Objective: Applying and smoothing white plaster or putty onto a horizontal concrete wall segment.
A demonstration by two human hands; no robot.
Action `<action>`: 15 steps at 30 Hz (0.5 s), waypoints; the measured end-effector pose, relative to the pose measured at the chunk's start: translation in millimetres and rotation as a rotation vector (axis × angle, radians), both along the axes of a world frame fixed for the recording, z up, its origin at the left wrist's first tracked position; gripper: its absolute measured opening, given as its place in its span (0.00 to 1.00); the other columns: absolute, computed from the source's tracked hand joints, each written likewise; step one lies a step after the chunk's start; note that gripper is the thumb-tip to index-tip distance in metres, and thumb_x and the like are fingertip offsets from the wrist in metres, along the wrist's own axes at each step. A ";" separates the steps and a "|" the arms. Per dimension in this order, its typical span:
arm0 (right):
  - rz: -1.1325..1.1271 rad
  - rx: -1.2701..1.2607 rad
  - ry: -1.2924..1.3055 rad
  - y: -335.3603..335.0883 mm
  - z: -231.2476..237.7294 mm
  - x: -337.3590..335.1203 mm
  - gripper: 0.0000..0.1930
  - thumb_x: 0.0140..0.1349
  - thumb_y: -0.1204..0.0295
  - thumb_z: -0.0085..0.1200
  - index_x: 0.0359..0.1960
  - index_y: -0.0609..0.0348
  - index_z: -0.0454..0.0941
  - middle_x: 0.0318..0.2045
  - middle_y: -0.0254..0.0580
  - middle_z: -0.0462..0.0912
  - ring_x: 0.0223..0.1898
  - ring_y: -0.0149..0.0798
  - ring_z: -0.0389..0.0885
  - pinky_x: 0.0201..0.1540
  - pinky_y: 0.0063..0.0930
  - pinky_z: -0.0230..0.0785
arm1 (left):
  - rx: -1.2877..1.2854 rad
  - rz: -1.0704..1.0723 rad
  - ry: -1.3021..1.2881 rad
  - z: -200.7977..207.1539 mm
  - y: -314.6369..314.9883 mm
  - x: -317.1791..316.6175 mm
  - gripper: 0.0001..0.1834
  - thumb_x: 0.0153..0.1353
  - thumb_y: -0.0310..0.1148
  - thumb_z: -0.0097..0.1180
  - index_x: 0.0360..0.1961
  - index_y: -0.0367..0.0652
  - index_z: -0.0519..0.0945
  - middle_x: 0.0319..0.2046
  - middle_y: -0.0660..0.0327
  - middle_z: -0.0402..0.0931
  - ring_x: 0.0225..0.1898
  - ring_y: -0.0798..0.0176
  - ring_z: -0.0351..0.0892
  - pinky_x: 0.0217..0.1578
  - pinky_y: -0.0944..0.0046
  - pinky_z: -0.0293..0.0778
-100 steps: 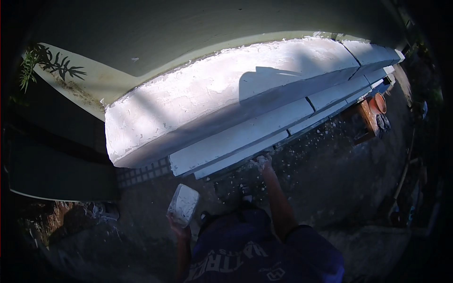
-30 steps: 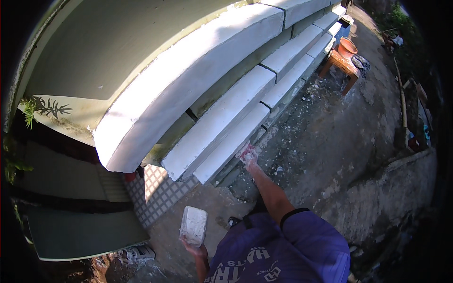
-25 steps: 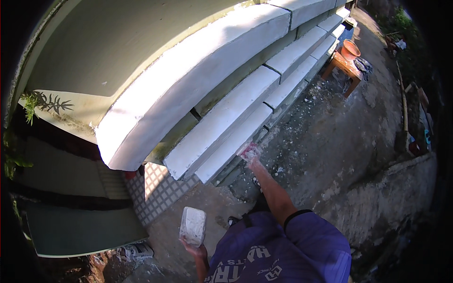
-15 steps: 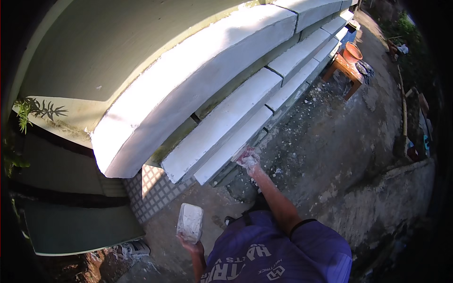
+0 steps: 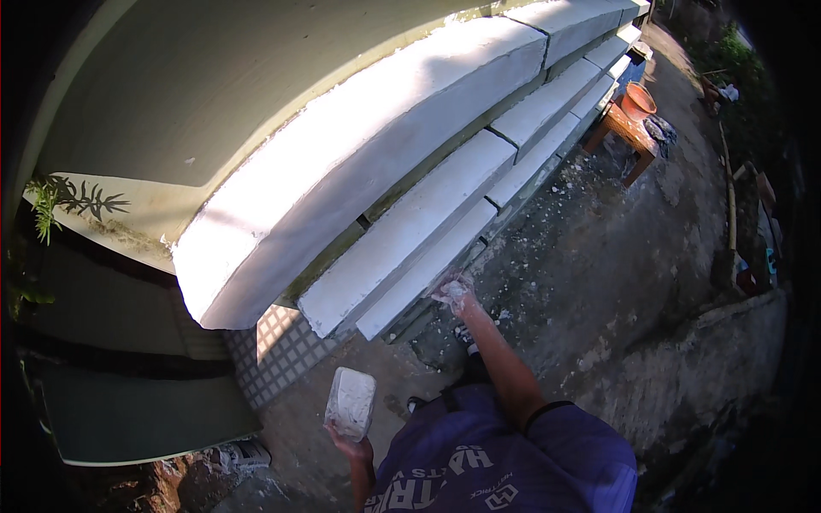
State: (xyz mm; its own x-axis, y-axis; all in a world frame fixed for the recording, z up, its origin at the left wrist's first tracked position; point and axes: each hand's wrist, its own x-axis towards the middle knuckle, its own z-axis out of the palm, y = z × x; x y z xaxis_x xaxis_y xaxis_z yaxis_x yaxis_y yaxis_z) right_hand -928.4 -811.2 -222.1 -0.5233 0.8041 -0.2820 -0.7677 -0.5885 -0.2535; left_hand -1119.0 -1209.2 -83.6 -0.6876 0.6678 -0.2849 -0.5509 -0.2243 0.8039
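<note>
My left hand [image 5: 349,445] grips a rectangular tub [image 5: 351,402] from below and the side; white paste fills or coats it. Smeared with white, my right hand [image 5: 456,296] is closed at the front edge of the lowest white ledge [image 5: 428,272]. Whatever its fingers hold, if anything, is hidden. Above that ledge runs a wider white slab [image 5: 410,235], and higher still a thick curved white slab [image 5: 359,162]. Dark gaps separate the white sections.
An orange bucket [image 5: 638,101] and a dark cloth [image 5: 659,129] sit on a small brown table [image 5: 629,132] at the far right. White specks dot the concrete floor [image 5: 581,256]. Checkered tiles [image 5: 286,346] lie left, with a low wall [image 5: 693,359] at the right.
The ledges sit slightly further right and lower in view. My right hand has shifted slightly down and stays by the lowest ledge's edge; the left still holds the tub.
</note>
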 end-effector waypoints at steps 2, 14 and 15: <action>-0.090 0.048 -0.580 -23.9 41.2 5.6 0.10 0.61 0.71 0.48 0.44 0.47 0.73 0.34 0.39 0.79 0.35 0.42 0.80 0.41 0.55 0.75 | -0.070 -0.039 0.301 0.7 -4.7 1.6 0.32 0.70 0.54 0.28 0.64 0.41 0.55 0.63 0.53 0.56 0.65 0.54 0.54 0.64 0.50 0.52; 0.068 -0.125 -0.513 -4.5 41.9 -9.9 0.21 0.55 0.83 0.49 0.50 0.50 0.65 0.39 0.47 0.75 0.37 0.46 0.79 0.38 0.64 0.76 | -0.104 0.025 0.066 -15.6 -20.9 -16.6 0.32 0.69 0.57 0.28 0.64 0.46 0.58 0.63 0.59 0.57 0.64 0.55 0.57 0.64 0.52 0.52; 0.081 -0.120 -0.507 -6.0 42.0 -11.2 0.21 0.55 0.83 0.49 0.50 0.50 0.65 0.39 0.47 0.75 0.37 0.46 0.79 0.38 0.64 0.76 | -0.103 0.038 0.073 -16.0 -23.3 -17.5 0.32 0.69 0.57 0.28 0.64 0.46 0.58 0.63 0.59 0.57 0.64 0.55 0.57 0.64 0.52 0.52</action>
